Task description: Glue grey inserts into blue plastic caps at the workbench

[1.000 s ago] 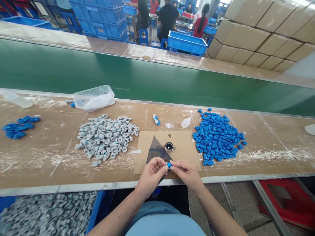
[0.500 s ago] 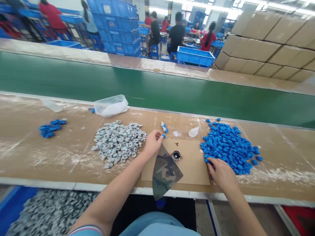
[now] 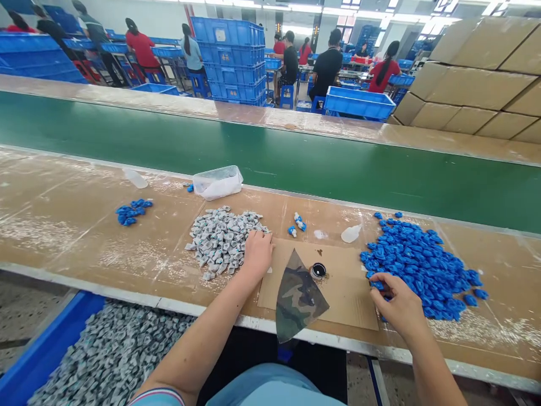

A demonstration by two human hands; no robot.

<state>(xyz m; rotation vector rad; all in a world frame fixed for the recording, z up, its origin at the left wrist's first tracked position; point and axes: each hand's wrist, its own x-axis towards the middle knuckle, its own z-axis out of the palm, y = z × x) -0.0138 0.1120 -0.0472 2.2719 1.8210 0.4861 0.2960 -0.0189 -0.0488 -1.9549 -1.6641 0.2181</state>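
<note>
Your left hand (image 3: 258, 251): at heaped small grey pieces (image 3: 222, 242), eleven o'clock; grip indiscernible. Your right hand (image 3: 397, 301): pinching one small lumpy blue piece (image 3: 377, 286) beside its blue heap (image 3: 418, 268), two o'clock.

Your left hand (image 3: 258, 252): fingertips hidden at the pile of small grey pieces (image 3: 222, 239), grip unclear | your right hand (image 3: 399, 304): fingers partly cover a small blue piece (image 3: 377, 285) | blue plastic bin (image 3: 51, 349): bottom edge crops it | brown cardboard boxes (image 3: 469, 82): cropped at right
</note>
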